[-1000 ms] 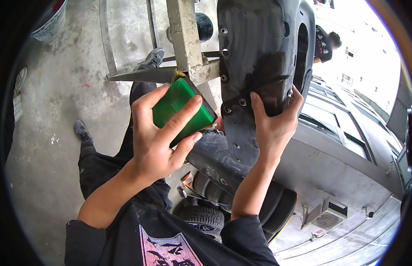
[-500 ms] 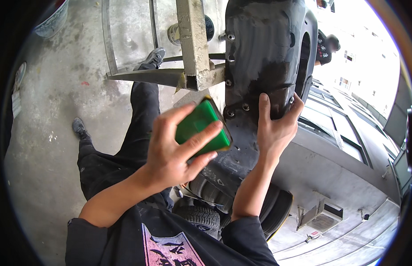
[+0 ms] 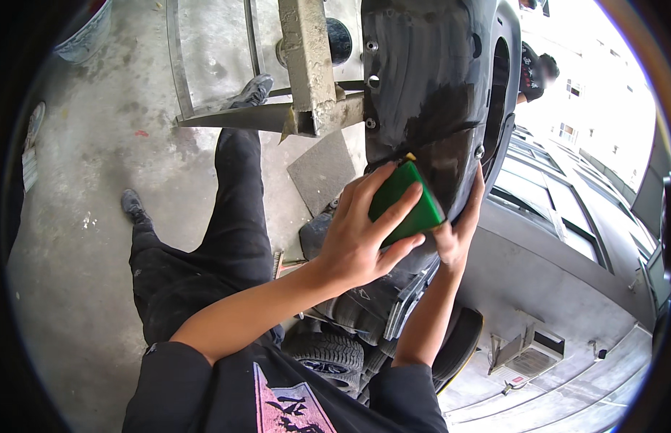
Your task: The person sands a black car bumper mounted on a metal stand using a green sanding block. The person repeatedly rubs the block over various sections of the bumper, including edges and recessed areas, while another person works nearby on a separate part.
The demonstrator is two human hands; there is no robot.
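My left hand (image 3: 357, 234) is closed round a green sanding block (image 3: 407, 198), thumb and fingers gripping its sides. The block lies over the lower part of a dark grey-black car bumper (image 3: 425, 72), its underside hidden from view. Smeared lighter patches and a dark, wet-looking area mark the bumper's face; several round holes run along its left edge. Beside the block, my right hand (image 3: 458, 234) holds the bumper's right edge, fingers along the rim. Its thumb is partly covered by the block and blurred.
A metal stand (image 3: 306, 65) with a jutting crossbar is left of the bumper. Tyres (image 3: 324, 353) are stacked below my arms. A bucket (image 3: 86, 32) stands at the upper left. Another person (image 3: 537, 72) is beyond the bumper; an air-conditioner unit (image 3: 530, 350) hangs on the wall.
My left hand has carried the sanding block right and up onto the bumper. My right hand has slid down along the edge, its thumb moving off the dark patch.
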